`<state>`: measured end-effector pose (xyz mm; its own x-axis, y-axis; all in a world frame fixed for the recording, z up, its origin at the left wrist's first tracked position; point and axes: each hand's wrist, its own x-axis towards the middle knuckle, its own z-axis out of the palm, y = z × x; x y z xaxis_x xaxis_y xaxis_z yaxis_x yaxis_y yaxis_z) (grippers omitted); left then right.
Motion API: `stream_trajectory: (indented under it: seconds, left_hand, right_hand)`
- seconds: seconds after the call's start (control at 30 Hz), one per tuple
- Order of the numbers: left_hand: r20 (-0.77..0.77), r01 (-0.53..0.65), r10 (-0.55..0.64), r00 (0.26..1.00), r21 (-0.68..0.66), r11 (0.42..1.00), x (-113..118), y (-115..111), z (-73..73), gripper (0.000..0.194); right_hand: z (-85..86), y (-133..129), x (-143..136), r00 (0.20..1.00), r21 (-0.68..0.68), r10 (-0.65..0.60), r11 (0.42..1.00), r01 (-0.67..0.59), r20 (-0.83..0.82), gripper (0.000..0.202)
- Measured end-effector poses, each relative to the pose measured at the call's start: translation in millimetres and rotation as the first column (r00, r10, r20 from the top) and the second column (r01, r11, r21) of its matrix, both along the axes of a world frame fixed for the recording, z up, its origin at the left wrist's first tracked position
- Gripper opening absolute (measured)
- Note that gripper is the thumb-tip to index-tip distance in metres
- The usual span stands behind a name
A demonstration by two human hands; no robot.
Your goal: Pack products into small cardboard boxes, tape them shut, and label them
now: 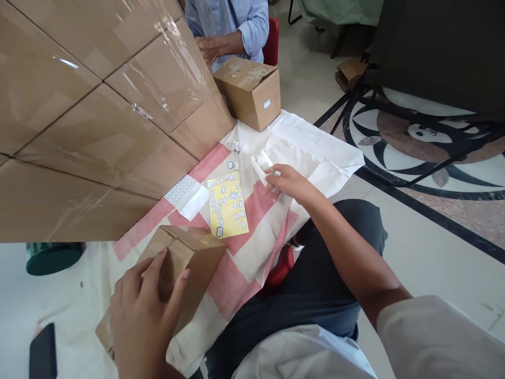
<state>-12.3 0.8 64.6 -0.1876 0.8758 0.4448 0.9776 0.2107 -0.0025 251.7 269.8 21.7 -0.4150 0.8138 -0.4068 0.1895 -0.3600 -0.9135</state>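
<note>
My left hand (144, 305) lies over a small cardboard box (203, 268) with its fingers spread on the top. The thumb reaches toward the box's side edge. At the table's right part, my right hand (290, 182) has its fingers closed on the near end of a white tape dispenser (259, 164). The fingers hide part of it. Between my hands lies a yellow sheet (229, 227) covered with several small outlined stickers. Left of it is a white label sheet (193, 201) with rows of printed shapes.
A wall of taped cartons (134, 131) rises at the left. Another cardboard box (266, 100) stands at the table's far end, near a person in a blue shirt (252, 31). A crumpled scrap (235, 146) lies nearby. A dark phone-like object (43, 352) is at lower left.
</note>
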Motion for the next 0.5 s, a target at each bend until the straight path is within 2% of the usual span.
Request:
stream_trajectory:
  seconds: [0.13, 0.3, 0.5]
  left_hand:
    - [0.034, -0.033, 0.033, 0.999, -0.002, 0.999, 1.6, -1.5, 0.1, 0.068]
    - [0.063, -0.078, 0.079, 0.995, -0.019, 0.997, 3.0, -4.0, -0.1, 0.070]
    - [0.072, -0.061, 0.062, 0.995, -0.019, 0.998, 4.2, -1.7, 1.4, 0.070]
  right_hand:
    - [-4.0, 4.0, 3.7, 0.998, 0.006, 0.020, 1.000, -0.020, -0.056, 0.019]
    - [-16.1, 13.9, 6.5, 0.967, -0.074, 0.035, 0.996, -0.056, -0.254, 0.013]
    - [-18.1, 17.2, 2.7, 0.928, -0.134, -0.006, 0.990, -0.048, -0.373, 0.024]
